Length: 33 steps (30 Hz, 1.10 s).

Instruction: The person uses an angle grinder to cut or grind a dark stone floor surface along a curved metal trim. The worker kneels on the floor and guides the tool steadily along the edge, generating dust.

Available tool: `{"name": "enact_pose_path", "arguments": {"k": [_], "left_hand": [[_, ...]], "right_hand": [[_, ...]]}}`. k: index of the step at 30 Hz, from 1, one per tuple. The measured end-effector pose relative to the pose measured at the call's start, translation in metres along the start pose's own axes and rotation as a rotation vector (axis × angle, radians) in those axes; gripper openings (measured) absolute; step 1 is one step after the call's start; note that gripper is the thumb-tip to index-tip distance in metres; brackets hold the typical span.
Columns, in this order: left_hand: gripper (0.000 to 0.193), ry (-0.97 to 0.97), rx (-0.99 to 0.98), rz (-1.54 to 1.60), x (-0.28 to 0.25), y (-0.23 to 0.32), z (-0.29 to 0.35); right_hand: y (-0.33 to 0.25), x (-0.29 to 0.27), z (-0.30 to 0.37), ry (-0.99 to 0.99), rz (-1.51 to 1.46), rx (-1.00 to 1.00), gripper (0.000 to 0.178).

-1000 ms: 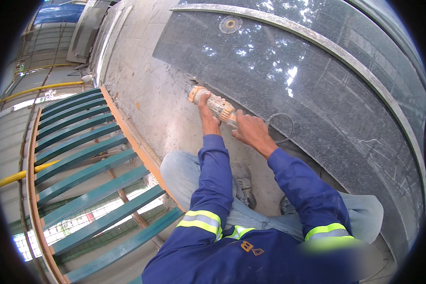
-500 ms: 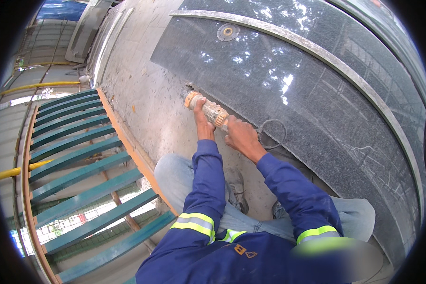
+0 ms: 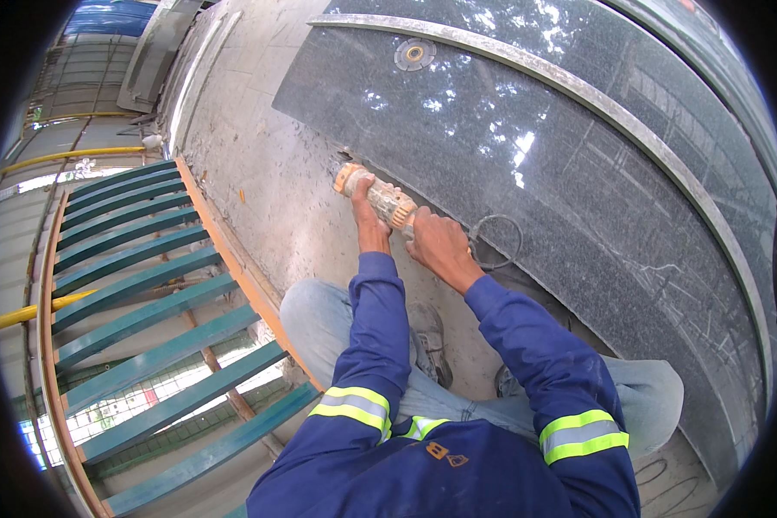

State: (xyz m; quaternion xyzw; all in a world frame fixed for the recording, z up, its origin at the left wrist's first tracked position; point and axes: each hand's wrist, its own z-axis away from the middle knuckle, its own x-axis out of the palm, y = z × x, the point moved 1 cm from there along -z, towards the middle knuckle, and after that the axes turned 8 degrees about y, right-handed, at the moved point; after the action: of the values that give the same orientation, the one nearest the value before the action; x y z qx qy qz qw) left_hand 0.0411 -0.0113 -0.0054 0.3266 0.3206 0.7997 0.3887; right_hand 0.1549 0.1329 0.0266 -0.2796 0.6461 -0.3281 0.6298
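A dusty orange and grey angle grinder (image 3: 385,203) slants across the space in front of me. My left hand (image 3: 369,220) is closed around its body close to the front end. My right hand (image 3: 441,249) grips the rear end, where the dark cord (image 3: 519,244) loops out to the right. The grinder's front end is beside the lower left edge of a polished dark grey stone slab (image 3: 457,155). Whether the disc touches that edge is too small to tell. A round cutting disc (image 3: 414,54) with a yellow centre lies flat on the slab's far part.
A long pale stone strip (image 3: 570,84) curves across the slab. To my left stands a frame of green slats (image 3: 147,298) with orange-brown sides. Dusty concrete floor (image 3: 250,138) lies between frame and slab. My bent knees flank the grinder's near side.
The grinder and both hands have barely shifted, drifting slightly left in the picture. My grip on the tool is the same.
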Motion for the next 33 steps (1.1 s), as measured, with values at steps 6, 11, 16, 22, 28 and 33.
{"name": "enact_pose_path", "arguments": {"k": [6, 11, 16, 22, 28, 33], "left_hand": [[0.042, -0.003, 0.031, -0.009, 0.002, 0.002, 0.006], [0.041, 0.021, -0.003, -0.003, 0.004, 0.002, 0.010], [0.042, 0.023, -0.003, -0.003, 0.004, 0.002, 0.006], [0.049, 0.006, 0.011, -0.030, -0.003, 0.004, -0.007], [0.049, -0.024, 0.013, -0.037, -0.003, 0.003, -0.003], [0.049, -0.018, 0.006, -0.028, -0.001, 0.002, 0.000]], "right_hand": [[-0.002, -0.002, 0.002, -0.044, -0.036, 0.047, 0.042], [-0.002, -0.006, 0.003, -0.067, -0.016, 0.066, 0.042], [-0.001, -0.002, 0.001, -0.052, -0.008, 0.064, 0.039], [-0.003, 0.000, -0.003, -0.052, -0.018, 0.066, 0.038], [-0.005, -0.002, 0.002, -0.043, 0.000, 0.077, 0.039], [-0.004, -0.003, 0.005, 0.019, 0.026, 0.034, 0.033]]}}
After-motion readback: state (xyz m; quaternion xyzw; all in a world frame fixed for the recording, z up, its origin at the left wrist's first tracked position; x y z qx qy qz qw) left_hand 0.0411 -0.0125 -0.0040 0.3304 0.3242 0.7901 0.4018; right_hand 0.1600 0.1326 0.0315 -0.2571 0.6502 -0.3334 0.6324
